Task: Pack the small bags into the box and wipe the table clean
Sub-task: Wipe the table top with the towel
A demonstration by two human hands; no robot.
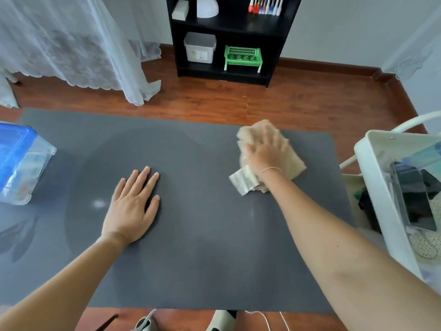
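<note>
Wiping: my right hand point(265, 152) flat on beige cloth point(292, 163), 2 o'clock on the grey table point(202, 247).

Fingers spread, palm pressing the cloth down, nothing pinched. My left hand point(132, 209) at 9 o'clock, open, flat on the bare mat, holding nothing. Clear box point(20, 168) with blue lid sits shut at the 10 o'clock edge, small bags point(28, 163) inside. Their print is too blurred to read. White cart point(381, 187) at 3 o'clock.

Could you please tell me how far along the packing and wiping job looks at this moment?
Packing looks done: no loose bags lie on the grey table, and the lidded box sits at its left edge. Wiping is underway: the right hand presses a beige cloth far right; the left hand rests flat. The remaining surface is left.
</note>
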